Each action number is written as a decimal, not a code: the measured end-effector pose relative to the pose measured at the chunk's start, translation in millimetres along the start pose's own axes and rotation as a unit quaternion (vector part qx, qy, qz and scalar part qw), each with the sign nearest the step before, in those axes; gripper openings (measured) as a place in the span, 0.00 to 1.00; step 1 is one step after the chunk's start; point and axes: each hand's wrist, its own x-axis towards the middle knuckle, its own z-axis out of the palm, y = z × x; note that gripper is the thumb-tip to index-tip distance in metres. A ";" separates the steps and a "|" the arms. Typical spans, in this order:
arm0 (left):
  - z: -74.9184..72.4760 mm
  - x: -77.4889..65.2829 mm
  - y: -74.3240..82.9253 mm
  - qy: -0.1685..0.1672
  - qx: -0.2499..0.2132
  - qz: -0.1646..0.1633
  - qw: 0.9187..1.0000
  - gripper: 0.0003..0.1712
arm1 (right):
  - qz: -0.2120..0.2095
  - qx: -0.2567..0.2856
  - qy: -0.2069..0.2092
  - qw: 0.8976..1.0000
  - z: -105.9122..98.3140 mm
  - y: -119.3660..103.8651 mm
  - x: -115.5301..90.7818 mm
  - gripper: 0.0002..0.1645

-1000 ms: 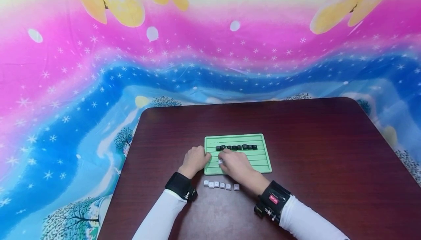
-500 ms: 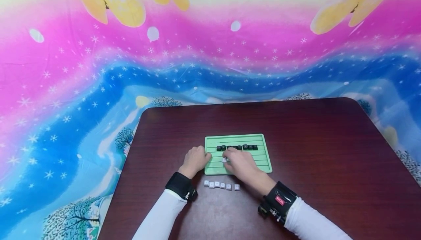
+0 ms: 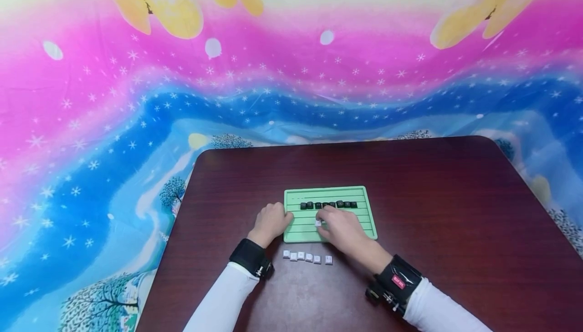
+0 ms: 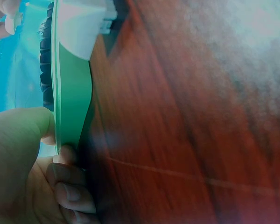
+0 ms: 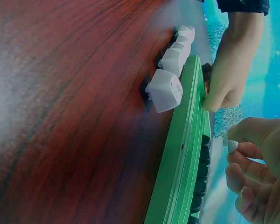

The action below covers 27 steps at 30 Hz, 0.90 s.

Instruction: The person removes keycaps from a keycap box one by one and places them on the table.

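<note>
"What could go wrong here?"
"The small white key (image 5: 232, 146) might slip or twist, I'd say, since the right hand (image 3: 342, 225) has so little to pinch. Lowered askew, it could knock the black keys (image 3: 339, 204)."
"Where is it, then?"
"Between thumb and fingertip, the fingers nearly together on it, above the green tray (image 3: 298, 229). The left hand (image 3: 271, 219) grips the tray's left edge."

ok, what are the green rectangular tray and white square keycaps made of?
Green rectangular tray: probably moulded plastic, smooth satin; even colour, rounded corners. White square keycaps: likely hard plastic, fairly matte; soft shading, no grain. Exact polymer can't be told.
</note>
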 end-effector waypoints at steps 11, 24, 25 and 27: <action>-0.3 -0.2 -0.4 -0.002 -0.004 0.004 1.000 0.23 | 0.015 -0.011 0.000 1.000 -0.3 6.9 -9.4 0.08; -0.2 0.0 -1.3 -0.007 -0.004 -0.001 1.000 0.23 | 0.012 -0.016 0.008 1.000 -3.7 13.2 -20.7 0.08; -0.2 -0.1 -1.3 -0.007 -0.004 -0.002 1.000 0.23 | 0.012 -0.018 0.008 1.000 -3.7 13.9 -21.8 0.08; -0.2 -0.1 -1.5 -0.006 -0.003 -0.002 1.000 0.23 | 0.009 -0.024 0.008 1.000 -4.1 15.0 -24.0 0.08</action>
